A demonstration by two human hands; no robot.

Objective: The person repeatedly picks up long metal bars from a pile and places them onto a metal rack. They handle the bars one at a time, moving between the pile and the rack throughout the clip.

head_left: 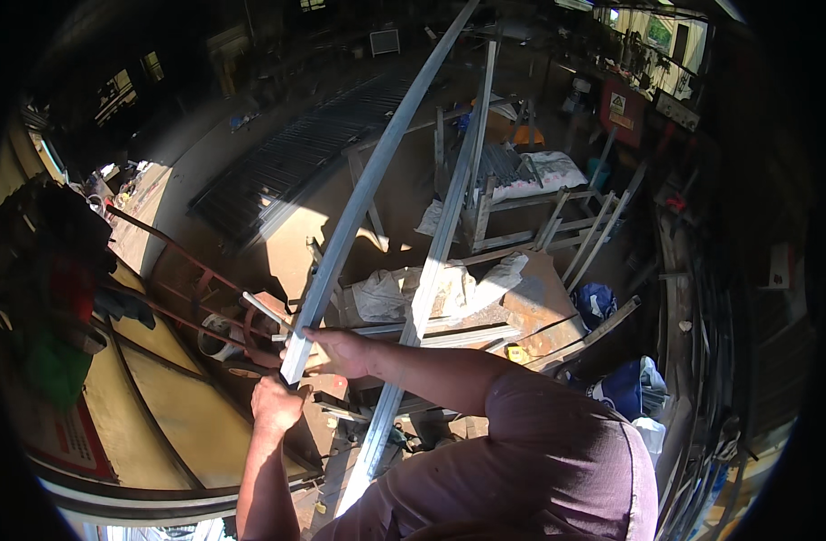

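A long grey metal square tube [363, 189] runs from my hands up to the far top of the head view. My right hand [342, 352] wraps round it close to its near end, fingers partly hidden behind the metal. Just below, my left hand [276, 403] is closed at the tube's near end. To the right, a second set of long metal tubes [438, 243] slants over the work surface and passes under my right forearm. Its near end reaches down beside my leg.
White cloths or sacks [377, 296] lie on the bench beside a rusty plate [546, 302] and a yellow tape measure [517, 353]. Beyond stands a metal frame [512, 215]. A red metal cart frame [196, 279] and yellow panels [165, 379] stand left. Dark bars [296, 149] lie on the floor.
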